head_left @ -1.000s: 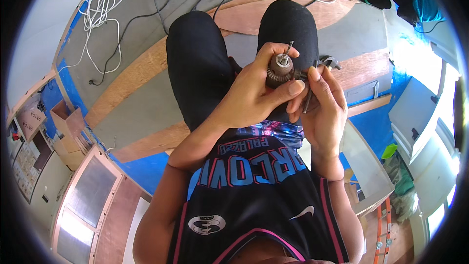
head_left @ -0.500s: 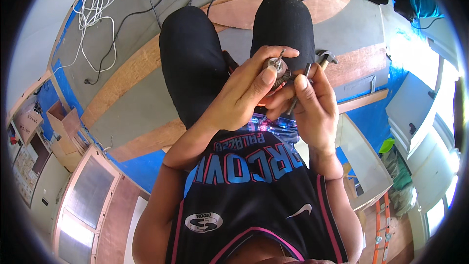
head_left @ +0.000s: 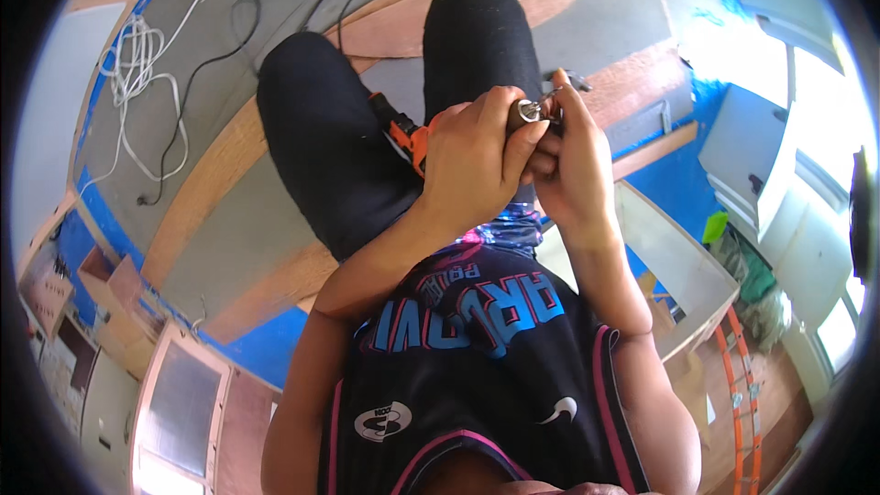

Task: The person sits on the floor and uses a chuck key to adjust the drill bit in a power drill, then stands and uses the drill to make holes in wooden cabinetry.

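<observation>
A power drill with an orange and black body [head_left: 401, 131] lies across my lap, mostly covered by my hands. My left hand [head_left: 472, 151] is closed around its front end, thumb and fingers on the metal chuck [head_left: 525, 112]. A thin drill bit [head_left: 549, 94] sticks out of the chuck toward my right hand. My right hand [head_left: 576, 160] is curled beside the chuck, its index finger stretched up by the bit. Within its fingers is the dark chuck key, now largely hidden; its T-bar and toothed end show only in the earlier picture.
Just beyond my right hand is a hammer head [head_left: 577, 81]. A tangled white cable [head_left: 137, 69] and a black cord [head_left: 188, 96] lie on the grey and wood floor at left. An open-topped pale box [head_left: 683, 312] stands at right, near an orange ladder [head_left: 741, 394].
My right hand has come up and closer to the chuck, and the key has slipped from sight among its fingers. More of the drill's orange body shows. The whole view has shifted slightly.
</observation>
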`<action>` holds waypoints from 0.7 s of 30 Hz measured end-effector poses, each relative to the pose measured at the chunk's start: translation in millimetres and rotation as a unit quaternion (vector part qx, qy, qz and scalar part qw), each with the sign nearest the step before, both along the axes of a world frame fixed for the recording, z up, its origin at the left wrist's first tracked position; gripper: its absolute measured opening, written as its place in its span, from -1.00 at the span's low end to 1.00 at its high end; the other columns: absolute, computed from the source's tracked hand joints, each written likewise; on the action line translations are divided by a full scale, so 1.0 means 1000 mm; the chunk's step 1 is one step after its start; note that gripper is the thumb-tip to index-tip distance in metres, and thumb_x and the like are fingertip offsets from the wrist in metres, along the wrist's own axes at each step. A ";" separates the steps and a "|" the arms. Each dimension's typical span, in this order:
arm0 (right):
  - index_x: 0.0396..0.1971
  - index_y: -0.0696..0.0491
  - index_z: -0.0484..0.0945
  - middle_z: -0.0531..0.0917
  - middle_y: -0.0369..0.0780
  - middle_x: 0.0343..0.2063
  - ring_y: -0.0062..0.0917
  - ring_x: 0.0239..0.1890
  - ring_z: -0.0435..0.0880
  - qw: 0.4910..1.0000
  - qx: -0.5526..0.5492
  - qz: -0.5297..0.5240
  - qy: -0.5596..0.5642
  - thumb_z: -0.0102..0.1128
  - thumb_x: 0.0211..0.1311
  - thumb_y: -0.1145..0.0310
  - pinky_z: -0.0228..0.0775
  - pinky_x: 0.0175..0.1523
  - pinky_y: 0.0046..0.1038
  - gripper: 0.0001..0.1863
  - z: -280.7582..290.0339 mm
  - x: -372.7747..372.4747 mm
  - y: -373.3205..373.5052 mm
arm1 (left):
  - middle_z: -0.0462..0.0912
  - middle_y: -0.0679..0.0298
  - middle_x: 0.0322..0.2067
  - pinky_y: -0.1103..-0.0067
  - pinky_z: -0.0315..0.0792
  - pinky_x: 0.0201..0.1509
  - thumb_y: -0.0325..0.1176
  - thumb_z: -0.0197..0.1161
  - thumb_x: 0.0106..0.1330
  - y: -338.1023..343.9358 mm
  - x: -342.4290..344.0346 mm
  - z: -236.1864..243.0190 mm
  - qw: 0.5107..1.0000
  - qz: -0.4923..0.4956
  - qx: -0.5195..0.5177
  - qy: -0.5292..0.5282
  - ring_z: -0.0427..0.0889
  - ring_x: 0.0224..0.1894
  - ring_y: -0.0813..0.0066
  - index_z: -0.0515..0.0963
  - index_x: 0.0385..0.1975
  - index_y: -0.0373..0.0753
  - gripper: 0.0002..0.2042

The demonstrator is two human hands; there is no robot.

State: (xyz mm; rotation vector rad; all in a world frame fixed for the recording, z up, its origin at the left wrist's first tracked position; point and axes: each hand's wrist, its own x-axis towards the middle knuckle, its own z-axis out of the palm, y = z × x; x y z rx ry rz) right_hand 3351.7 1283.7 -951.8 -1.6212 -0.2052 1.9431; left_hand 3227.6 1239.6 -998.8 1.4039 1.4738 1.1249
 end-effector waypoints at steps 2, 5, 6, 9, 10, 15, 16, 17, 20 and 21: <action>-0.43 0.01 0.42 0.44 -0.35 -0.66 -0.64 -0.76 0.34 0.994 0.020 0.026 -0.105 0.03 0.53 0.03 0.19 -0.68 -0.55 -0.61 -0.008 -0.007 0.004 | 0.66 0.05 -0.41 0.22 0.46 -0.34 -0.24 0.20 0.46 0.000 0.005 -0.007 0.998 -0.012 0.030 0.056 0.65 -0.43 -0.03 0.48 -0.17 -0.29 -0.78; -0.45 0.04 0.42 0.45 -0.32 -0.63 -0.61 -0.74 0.36 0.985 0.044 0.092 -0.140 0.02 0.53 0.07 0.19 -0.66 -0.52 -0.61 -0.008 -0.006 0.005 | 0.66 0.08 -0.44 0.24 0.48 -0.33 -0.21 0.21 0.45 -0.005 -0.003 -0.008 0.996 -0.038 0.054 0.056 0.66 -0.43 -0.02 0.47 -0.16 -0.30 -0.75; -0.46 0.06 0.41 0.44 -0.31 -0.61 -0.59 -0.72 0.36 0.980 0.031 0.134 -0.143 0.00 0.54 0.09 0.20 -0.64 -0.50 -0.61 -0.007 -0.006 0.007 | 0.66 0.08 -0.46 0.26 0.50 -0.32 -0.19 0.25 0.44 -0.009 -0.008 -0.009 0.997 -0.056 0.046 0.024 0.68 -0.43 0.00 0.46 -0.15 -0.30 -0.72; -0.51 0.04 0.39 0.39 -0.34 -0.62 -0.60 -0.72 0.34 0.965 0.154 0.109 -0.180 -0.01 0.54 0.15 0.14 -0.65 -0.51 -0.61 -0.040 0.005 -0.002 | 0.66 0.09 -0.49 0.28 0.51 -0.34 -0.17 0.28 0.42 -0.018 -0.012 -0.017 0.995 -0.075 0.056 0.021 0.69 -0.45 0.03 0.46 -0.16 -0.31 -0.70; -0.58 0.01 0.35 0.34 -0.36 -0.63 -0.65 -0.73 0.30 0.920 0.276 0.181 -0.209 0.01 0.52 0.15 0.05 -0.67 -0.56 -0.59 -0.049 0.007 -0.006 | 0.66 0.10 -0.50 0.32 0.51 -0.38 -0.15 0.31 0.40 -0.020 -0.013 -0.017 0.997 -0.050 0.062 0.021 0.69 -0.48 0.09 0.47 -0.18 -0.32 -0.67; -0.65 -0.07 0.31 0.30 -0.42 -0.77 -0.69 -0.84 0.19 0.995 0.038 -0.022 -0.089 -0.04 0.52 -0.02 -0.05 -0.76 -0.59 -0.49 -0.048 -0.013 -0.022 | 0.63 0.13 -0.55 0.35 0.49 -0.43 -0.11 0.34 0.37 -0.026 -0.018 -0.030 0.996 -0.044 0.058 0.050 0.67 -0.52 0.14 0.48 -0.25 -0.31 -0.65; -0.67 -0.09 0.29 0.30 -0.44 -0.80 -0.69 -0.87 0.16 0.996 -0.007 -0.029 -0.082 -0.03 0.52 -0.04 -0.08 -0.78 -0.58 -0.48 -0.045 -0.014 -0.021 | 0.61 0.14 -0.57 0.35 0.49 -0.43 -0.09 0.35 0.36 -0.026 -0.016 -0.030 0.992 -0.039 0.086 0.087 0.66 -0.53 0.15 0.49 -0.28 -0.30 -0.64; -0.68 -0.10 0.28 0.31 -0.43 -0.79 -0.69 -0.85 0.17 0.997 -0.036 -0.013 -0.062 -0.01 0.52 -0.05 -0.05 -0.76 -0.58 -0.46 -0.041 -0.012 -0.019 | 0.61 0.14 -0.57 0.35 0.49 -0.43 -0.09 0.35 0.36 -0.027 -0.014 -0.030 0.992 -0.037 0.084 0.083 0.66 -0.53 0.15 0.49 -0.28 -0.30 -0.64; -0.69 -0.10 0.27 0.32 -0.41 -0.75 -0.69 -0.78 0.22 0.994 -0.010 -0.011 -0.108 -0.01 0.53 -0.04 0.03 -0.68 -0.57 -0.46 -0.051 -0.013 -0.018 | 0.61 0.12 -0.55 0.31 0.50 -0.37 -0.02 0.33 0.36 -0.024 -0.007 -0.033 0.990 -0.032 0.061 0.122 0.67 -0.48 0.17 0.47 -0.34 -0.27 -0.61; -0.67 -0.09 0.29 0.32 -0.40 -0.72 -0.69 -0.73 0.25 0.984 0.048 -0.020 -0.169 -0.03 0.55 -0.02 0.09 -0.63 -0.56 -0.47 -0.057 -0.015 -0.020 | 0.61 0.12 -0.55 0.31 0.50 -0.37 -0.02 0.33 0.36 -0.023 -0.012 -0.035 0.991 -0.033 0.059 0.118 0.67 -0.48 0.17 0.47 -0.34 -0.27 -0.61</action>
